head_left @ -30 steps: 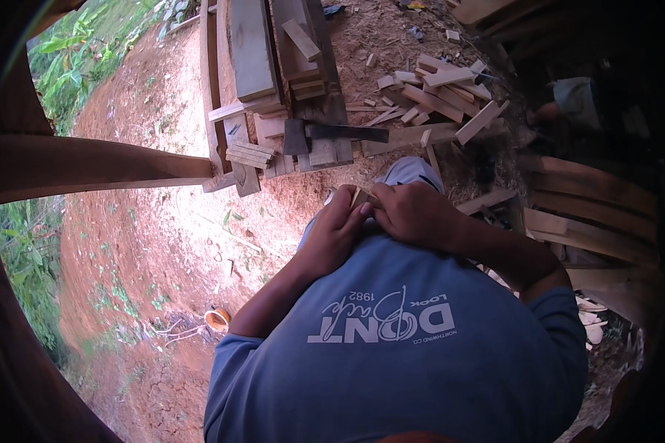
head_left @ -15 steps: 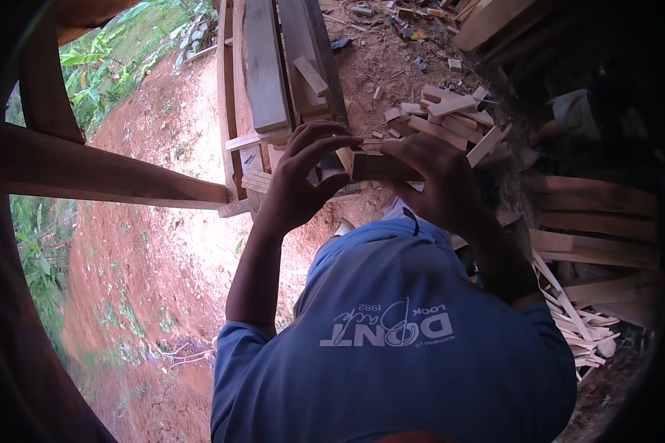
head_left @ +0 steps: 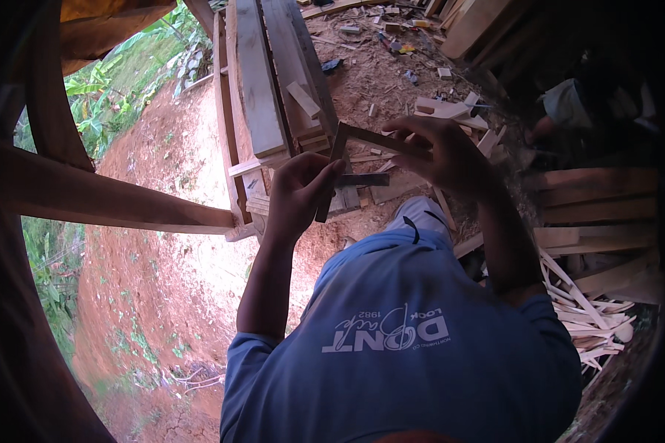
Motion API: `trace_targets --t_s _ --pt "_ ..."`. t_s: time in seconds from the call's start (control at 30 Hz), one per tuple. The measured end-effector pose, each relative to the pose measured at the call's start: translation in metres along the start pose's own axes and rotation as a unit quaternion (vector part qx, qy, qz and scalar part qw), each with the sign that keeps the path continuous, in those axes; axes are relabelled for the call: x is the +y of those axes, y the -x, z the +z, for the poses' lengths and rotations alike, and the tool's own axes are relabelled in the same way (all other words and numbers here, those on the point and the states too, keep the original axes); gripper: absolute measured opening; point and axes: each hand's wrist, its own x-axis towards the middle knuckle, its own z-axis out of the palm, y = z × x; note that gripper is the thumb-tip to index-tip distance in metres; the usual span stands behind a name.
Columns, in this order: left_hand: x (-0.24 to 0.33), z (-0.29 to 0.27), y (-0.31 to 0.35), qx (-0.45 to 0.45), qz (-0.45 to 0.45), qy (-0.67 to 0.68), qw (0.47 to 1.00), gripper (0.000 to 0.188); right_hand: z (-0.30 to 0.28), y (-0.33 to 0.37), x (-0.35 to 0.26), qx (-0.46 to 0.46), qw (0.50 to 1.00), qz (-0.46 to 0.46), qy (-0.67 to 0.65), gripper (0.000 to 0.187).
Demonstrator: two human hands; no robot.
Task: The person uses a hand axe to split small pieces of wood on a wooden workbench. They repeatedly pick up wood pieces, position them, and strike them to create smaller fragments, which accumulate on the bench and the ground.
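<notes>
My left hand (head_left: 299,193) pinches a narrow strip-like piece (head_left: 333,152) between thumb and fingers. It looks like part of a carpenter's square, with a dark straight bar (head_left: 367,179) sticking out to the right beside my thumb. My right hand (head_left: 442,156) is closed on the right end of a slim wooden piece (head_left: 380,139). That piece slopes up leftward and meets the upper end of the strip at a corner. Whether the two are joined or only touching, I cannot tell. Thick planks (head_left: 255,88) lie just beyond my left hand.
Offcuts (head_left: 451,111) are heaped on the dirt beyond my right hand. Stacked boards (head_left: 595,196) and thin slats (head_left: 584,317) lie at the right. A wooden beam (head_left: 118,188) crosses the left side, above an earth slope (head_left: 148,273). A short block (head_left: 304,100) rests on the planks.
The wooden piece has turned from level, held between both hands, to a slope in my right hand. My left hand has lowered and closed on the strip; the dark bar now shows.
</notes>
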Motion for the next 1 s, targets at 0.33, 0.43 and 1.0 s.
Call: trace_targets --t_s 0.33,0.43,1.0 --pt "-0.007 0.02 0.012 0.02 0.039 0.043 0.998 0.021 0.002 0.001 0.017 0.092 0.991 -0.074 0.06 0.027" --pt "-0.01 0.02 0.013 0.019 0.049 0.057 0.997 0.02 0.001 0.003 0.012 0.079 0.994 -0.057 0.056 0.027" --pt "-0.05 0.019 0.013 -0.126 -0.01 0.026 0.992 0.031 0.023 0.027 0.054 0.01 0.996 -0.047 0.076 0.031"
